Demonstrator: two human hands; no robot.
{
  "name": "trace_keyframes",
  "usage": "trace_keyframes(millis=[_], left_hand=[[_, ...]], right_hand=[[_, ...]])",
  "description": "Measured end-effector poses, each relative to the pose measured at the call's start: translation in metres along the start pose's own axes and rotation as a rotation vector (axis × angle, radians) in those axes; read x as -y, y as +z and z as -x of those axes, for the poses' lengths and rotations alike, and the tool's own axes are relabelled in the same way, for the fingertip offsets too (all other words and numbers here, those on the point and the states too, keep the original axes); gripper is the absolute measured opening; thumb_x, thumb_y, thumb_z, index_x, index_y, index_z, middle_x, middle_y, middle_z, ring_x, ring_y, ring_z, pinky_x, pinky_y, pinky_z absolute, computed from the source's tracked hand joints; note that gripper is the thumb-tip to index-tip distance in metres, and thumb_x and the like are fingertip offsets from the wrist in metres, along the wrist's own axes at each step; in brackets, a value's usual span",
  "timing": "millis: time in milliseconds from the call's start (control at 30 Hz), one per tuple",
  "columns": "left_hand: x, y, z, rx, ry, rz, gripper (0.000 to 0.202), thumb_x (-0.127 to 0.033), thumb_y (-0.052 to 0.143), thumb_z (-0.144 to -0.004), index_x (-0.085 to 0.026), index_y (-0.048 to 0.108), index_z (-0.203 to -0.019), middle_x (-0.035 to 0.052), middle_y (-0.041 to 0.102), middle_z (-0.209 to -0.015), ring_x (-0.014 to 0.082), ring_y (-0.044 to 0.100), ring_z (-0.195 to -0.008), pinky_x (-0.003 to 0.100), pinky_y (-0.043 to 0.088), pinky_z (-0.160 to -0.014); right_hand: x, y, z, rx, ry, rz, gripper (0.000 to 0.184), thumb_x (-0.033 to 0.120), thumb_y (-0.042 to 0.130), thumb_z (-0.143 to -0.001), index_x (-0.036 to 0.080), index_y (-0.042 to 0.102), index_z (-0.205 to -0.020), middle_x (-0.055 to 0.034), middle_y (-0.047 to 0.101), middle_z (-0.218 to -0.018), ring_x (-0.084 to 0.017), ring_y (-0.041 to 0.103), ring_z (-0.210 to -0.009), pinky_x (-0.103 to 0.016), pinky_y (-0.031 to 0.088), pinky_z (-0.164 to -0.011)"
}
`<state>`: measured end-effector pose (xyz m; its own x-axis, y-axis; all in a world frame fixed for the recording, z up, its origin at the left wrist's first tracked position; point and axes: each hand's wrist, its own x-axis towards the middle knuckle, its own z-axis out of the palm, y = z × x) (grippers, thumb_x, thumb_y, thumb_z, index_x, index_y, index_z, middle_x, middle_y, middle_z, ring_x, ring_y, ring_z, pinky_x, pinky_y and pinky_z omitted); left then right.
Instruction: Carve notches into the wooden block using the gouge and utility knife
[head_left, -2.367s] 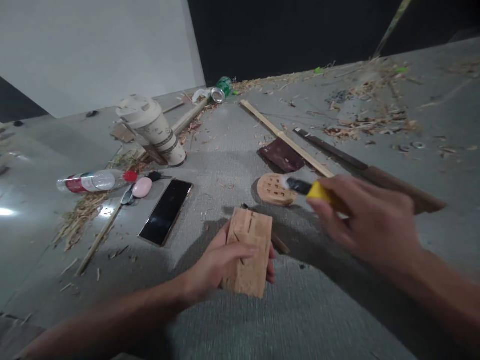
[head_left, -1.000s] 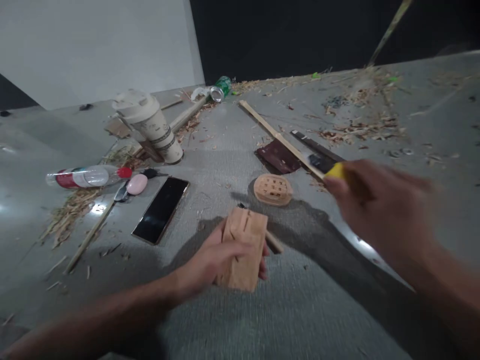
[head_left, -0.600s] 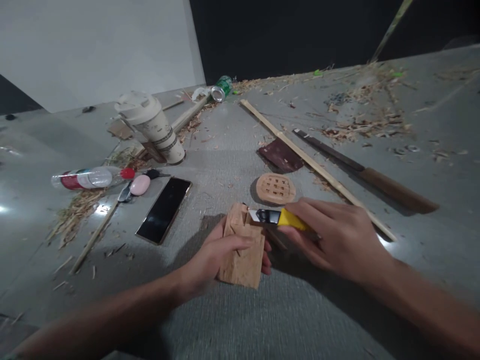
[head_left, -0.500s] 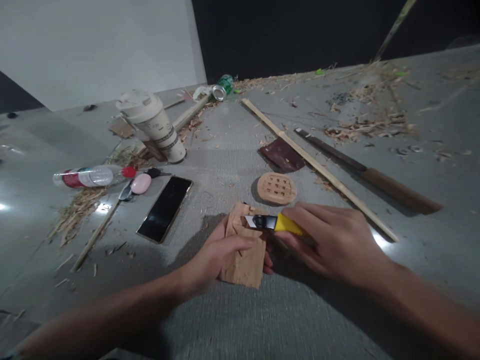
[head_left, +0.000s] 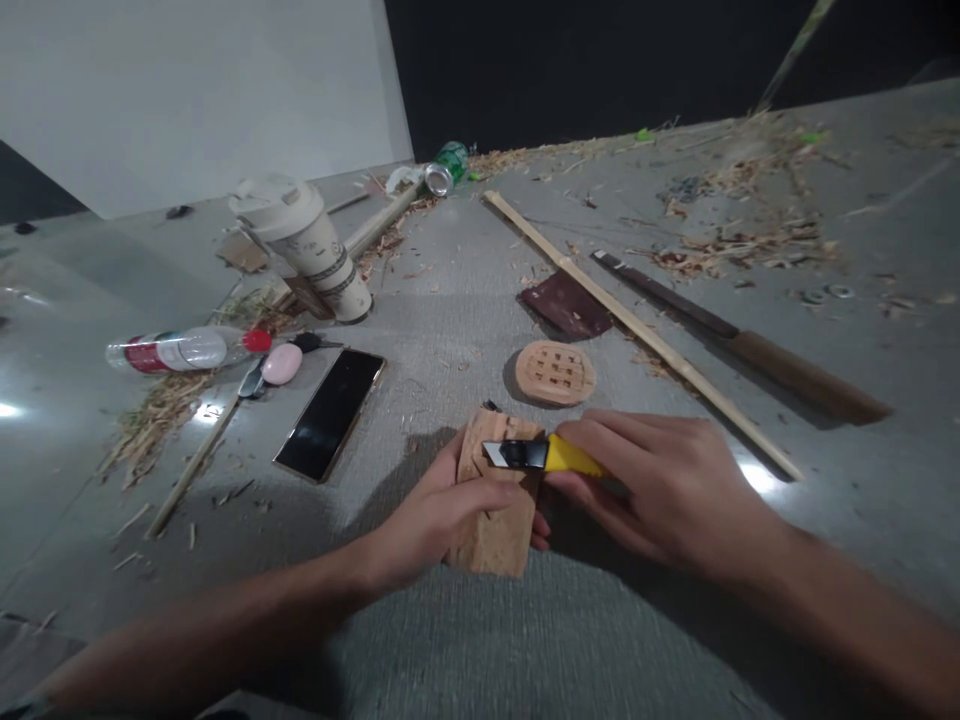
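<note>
A notched block of light wood (head_left: 499,535) is gripped in my left hand (head_left: 442,510), its thumb lying across the front face and fingertips showing past the right edge. My right hand (head_left: 660,490) is closed around the yellow handle of a utility knife (head_left: 574,457). The knife's blade points left and lies over the upper part of the block, near the carved notches; whether its edge is cutting in, I cannot tell. Just beyond the block, a round wooden piece with a grid of square holes (head_left: 555,373) rests on the grey surface.
A phone (head_left: 330,415), a plastic bottle (head_left: 187,350) and a paper cup (head_left: 307,250) stand or lie at left. To the right are a dark red sheet (head_left: 566,304), a long wooden strip (head_left: 645,335) and a wooden-handled long blade (head_left: 810,378). Shavings (head_left: 750,250) and a green can (head_left: 448,168) lie farther back.
The knife blade has shifted slightly down and left across the block. Both hands keep their holds, and the view has moved a little.
</note>
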<state>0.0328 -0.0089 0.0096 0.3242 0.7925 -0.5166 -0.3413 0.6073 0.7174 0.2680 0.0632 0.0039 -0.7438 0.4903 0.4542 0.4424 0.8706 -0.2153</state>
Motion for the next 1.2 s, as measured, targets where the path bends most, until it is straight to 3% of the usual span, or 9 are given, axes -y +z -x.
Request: trace_keyframes(millis=[167,300,433,500,600,667,733,967,1200], left_hand=[[-0.003,-0.001,-0.002,0.013,-0.008,-0.016,0.057,-0.034,0.083,-0.083,-0.02,0.046,-0.124,0.0062,0.08,-0.082,0.022,0.077,-0.074,0.033,0.059,-0.071],[0.004,-0.001,0.001,0.041,-0.009,-0.017,0.056,-0.032,0.082,-0.084,-0.021,0.047,-0.127,0.0034,0.077,-0.081,0.0201,0.075,-0.071,0.032,0.059,-0.067],[0.017,0.002,0.007,0.237,-0.147,0.056,0.061,-0.027,0.088,-0.079,-0.023,0.048,-0.125,-0.0001,0.074,-0.09,0.0158,0.073,-0.069,0.031,0.061,-0.069],[0.016,0.002,0.007,0.193,-0.127,0.115,0.063,-0.026,0.088,-0.079,-0.023,0.047,-0.128,0.0011,0.075,-0.092,0.0174,0.074,-0.071,0.034,0.062,-0.071],[0.007,-0.001,0.001,0.022,0.032,0.079,0.054,-0.029,0.085,-0.082,-0.02,0.051,-0.123,0.0056,0.076,-0.093,0.0221,0.077,-0.075,0.037,0.063,-0.072],[0.001,-0.003,-0.003,-0.016,0.077,0.084,0.052,-0.031,0.085,-0.082,-0.019,0.052,-0.12,0.0072,0.077,-0.094,0.0237,0.078,-0.076,0.038,0.064,-0.072],[-0.002,-0.004,-0.004,-0.019,0.074,0.085,0.052,-0.031,0.085,-0.082,-0.019,0.053,-0.121,0.0074,0.078,-0.093,0.0241,0.078,-0.076,0.038,0.063,-0.073],[-0.001,-0.001,0.001,-0.033,-0.014,0.052,0.062,-0.029,0.08,-0.084,-0.02,0.044,-0.134,0.0049,0.08,-0.083,0.0258,0.079,-0.076,0.038,0.06,-0.075],[-0.001,0.002,0.0,-0.055,0.014,0.09,0.073,-0.024,0.083,-0.081,-0.022,0.04,-0.139,0.0028,0.078,-0.089,0.0248,0.079,-0.074,0.038,0.062,-0.075]], right_hand=[[0.004,0.003,0.0,-0.002,0.0,0.012,0.029,0.041,0.056,-0.114,0.019,0.067,-0.098,-0.0004,0.064,-0.076,-0.016,0.054,-0.062,-0.033,0.035,-0.059],[0.002,0.003,0.0,-0.056,0.031,0.18,0.026,0.04,0.061,-0.111,0.02,0.067,-0.094,-0.002,0.067,-0.076,-0.017,0.059,-0.063,-0.034,0.034,-0.059],[-0.024,-0.017,0.003,-0.22,0.367,0.408,0.029,0.045,0.057,-0.113,0.022,0.07,-0.1,-0.007,0.074,-0.084,-0.018,0.057,-0.06,-0.035,0.029,-0.056],[-0.035,-0.027,0.006,-0.238,0.511,0.438,0.032,0.047,0.051,-0.115,0.022,0.07,-0.111,-0.0104,0.073,-0.086,-0.024,0.059,-0.068,-0.037,0.036,-0.062],[-0.036,-0.025,0.007,-0.239,0.306,0.368,0.023,0.042,0.058,-0.112,0.023,0.068,-0.106,-0.0053,0.07,-0.077,-0.019,0.06,-0.062,-0.034,0.035,-0.056],[-0.026,-0.016,0.005,-0.163,0.119,0.262,0.022,0.04,0.061,-0.112,0.022,0.066,-0.101,-0.0033,0.073,-0.08,-0.016,0.062,-0.06,-0.032,0.036,-0.054],[-0.014,-0.007,0.003,-0.095,0.034,0.169,0.024,0.04,0.059,-0.113,0.022,0.064,-0.098,-0.0029,0.073,-0.081,-0.015,0.061,-0.061,-0.032,0.037,-0.056],[0.004,0.001,0.0,-0.023,0.013,0.073,0.027,0.041,0.058,-0.113,0.02,0.066,-0.099,-0.0003,0.066,-0.076,-0.016,0.057,-0.061,-0.034,0.036,-0.057],[0.007,0.002,-0.002,-0.017,0.007,0.061,0.028,0.04,0.058,-0.113,0.02,0.066,-0.096,-0.0003,0.065,-0.074,-0.015,0.055,-0.058,-0.033,0.034,-0.057]])
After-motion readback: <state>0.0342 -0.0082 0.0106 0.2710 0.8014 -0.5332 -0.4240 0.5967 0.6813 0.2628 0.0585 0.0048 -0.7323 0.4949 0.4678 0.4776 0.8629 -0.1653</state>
